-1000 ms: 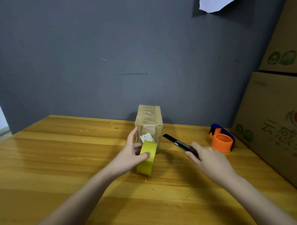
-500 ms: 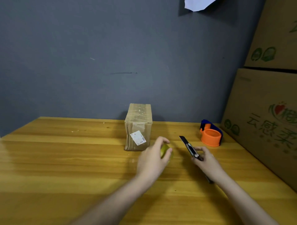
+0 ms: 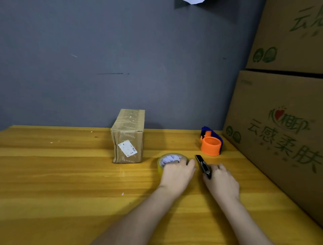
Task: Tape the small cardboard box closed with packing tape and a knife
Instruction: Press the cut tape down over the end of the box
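A small cardboard box (image 3: 128,138) stands on the wooden bench (image 3: 61,183) close to the grey wall (image 3: 122,61), its top and front wrapped in clear tape and a white label (image 3: 127,148) stuck askew on the near face. To the right of the box and apart from it, a roll of yellowish packing tape (image 3: 168,161) lies flat on the bench. The left hand (image 3: 177,172) rests over the near side of the roll, its grip closed around the rim, with fingertips reaching into the core. Just beside the roll on the right, a black utility knife (image 3: 202,165) lies along the bench with its tip pointing away from the person. The right hand (image 3: 221,183) has its grip clamped on the knife's handle end, the fingers curled over it. Farther back on the right, an orange and blue tape dispenser (image 3: 210,144) sits near the large printed cartons (image 3: 283,122) stacked against the right edge of the bench. A scrap of white paper (image 3: 194,1) shows at the top of the wall.
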Motion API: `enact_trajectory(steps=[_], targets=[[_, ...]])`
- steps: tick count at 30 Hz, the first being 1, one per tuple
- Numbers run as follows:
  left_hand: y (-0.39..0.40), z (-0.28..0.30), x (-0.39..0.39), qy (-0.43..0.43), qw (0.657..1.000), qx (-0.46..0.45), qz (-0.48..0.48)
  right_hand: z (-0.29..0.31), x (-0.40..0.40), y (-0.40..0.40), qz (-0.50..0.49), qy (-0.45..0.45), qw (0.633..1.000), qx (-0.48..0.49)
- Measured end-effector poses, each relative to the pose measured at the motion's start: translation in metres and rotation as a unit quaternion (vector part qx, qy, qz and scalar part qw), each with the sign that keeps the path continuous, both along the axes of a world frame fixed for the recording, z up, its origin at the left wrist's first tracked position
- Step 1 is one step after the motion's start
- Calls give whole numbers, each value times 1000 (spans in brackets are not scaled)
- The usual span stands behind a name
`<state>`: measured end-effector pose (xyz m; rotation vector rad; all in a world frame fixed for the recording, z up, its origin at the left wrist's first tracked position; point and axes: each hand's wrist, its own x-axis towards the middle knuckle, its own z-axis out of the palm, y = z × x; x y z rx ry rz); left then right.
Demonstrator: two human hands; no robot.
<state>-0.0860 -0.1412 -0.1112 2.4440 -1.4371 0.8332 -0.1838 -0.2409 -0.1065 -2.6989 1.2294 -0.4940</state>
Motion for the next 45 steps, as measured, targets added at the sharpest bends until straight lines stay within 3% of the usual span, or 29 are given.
enact_trajectory(steps=[6,12,19,21,26,30,35,38,42,45], targets=[[-5,-10,-8,24,999,1,24,-3,3,4,-3,16,1000,-13],[0,-19,-1,-43,999,4,-4,-5,2,4,-7,27,999,-33],[13,-16,-4,-43,999,-17,-26,-4,2,6,-16,26,1000,0],[27,-15,-3,-50,997,-30,-48,-2,0,4,-14,-12,1000,-16],[84,4,23,-128,982,-91,-101,20,1,24,102,-244,961,-80],[127,32,60,-95,972,-205,-59,33,34,68,200,-310,921,124],[157,60,101,25,971,-233,53,48,91,123,247,-278,830,416],[160,65,124,121,962,-236,69,56,115,139,209,-241,831,457],[152,68,148,259,944,-199,45,64,134,155,154,-294,763,555],[145,68,154,340,922,-185,6,66,140,161,155,-330,746,557]])
